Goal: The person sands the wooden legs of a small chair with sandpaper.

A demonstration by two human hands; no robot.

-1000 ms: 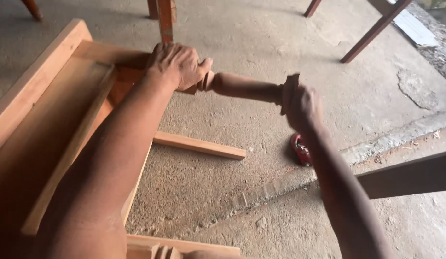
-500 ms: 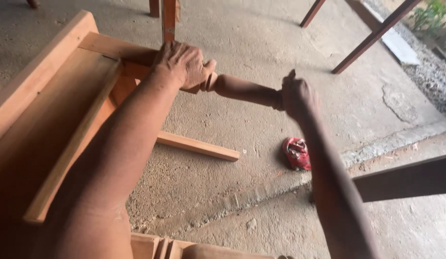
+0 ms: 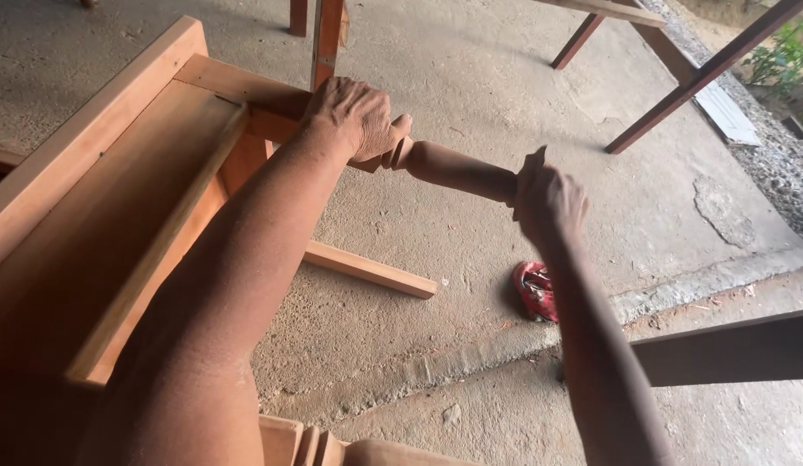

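My left hand (image 3: 356, 116) grips the turned table leg (image 3: 457, 166) where it joins the upturned wooden table frame (image 3: 99, 147); my right hand (image 3: 548, 197) is wrapped round its free end. Below the leg lie a loose wooden slat (image 3: 371, 270) and a red crumpled thing (image 3: 535, 289) on open concrete floor (image 3: 470, 69).

Light: I see soft, even daylight, brightest at the upper right.
Shadows: faint on the concrete floor (image 3: 470, 259).
Focus: sharp; my near forearm blurs slightly.
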